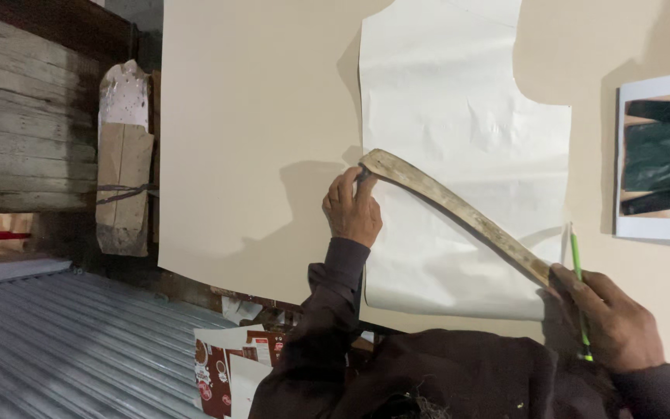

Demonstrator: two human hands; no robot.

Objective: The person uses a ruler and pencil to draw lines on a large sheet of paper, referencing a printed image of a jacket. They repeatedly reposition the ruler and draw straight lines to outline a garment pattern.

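A worn, curved wooden ruler (pixel 459 208) lies across a white paper pattern piece (pixel 459 109) on a large beige sheet (pixel 257 132). My left hand (pixel 353 209) presses the ruler's curled upper-left end against the paper. My right hand (pixel 613 320) pins the ruler's lower-right end and also grips a green pencil (pixel 577 268), whose tip points up beside the pattern's right edge. Both sleeves are dark.
A printed photo of a dark green garment (pixel 664 155) lies on the sheet at the right edge. Past the sheet's left border stand a wrapped paper bundle (pixel 123 159), wooden planks (pixel 25 116), a corrugated metal sheet (pixel 71 341) and printed cardboard boxes (pixel 230 365).
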